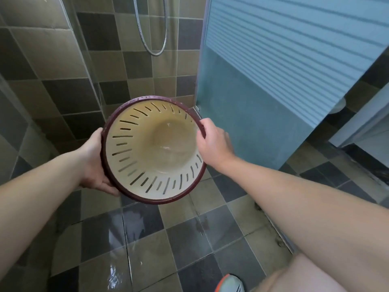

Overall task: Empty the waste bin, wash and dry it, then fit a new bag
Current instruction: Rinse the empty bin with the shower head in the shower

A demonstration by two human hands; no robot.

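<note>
Two bare hands hold one waste bin (pixel 154 150) in the air above the tiled floor (pixel 147 239), its mouth tipped toward the camera so the cream slotted inside and its wet-looking bottom show. To the bin's left, the left hand (pixel 95 163) cups the outer wall just under the dark red rim, fingers curled round beneath it. On the bin's right side, the right hand (pixel 213 142) pinches the rim, thumb inside and fingers outside. Above and behind the bin a shower hose (pixel 156 52) hangs in a loop against the tiled wall. Right of the bin stands a frosted blue shower door (pixel 284 81). Below the bin the floor tiles shine with water, and a shoe (pixel 230 283) shows lower right.
</note>
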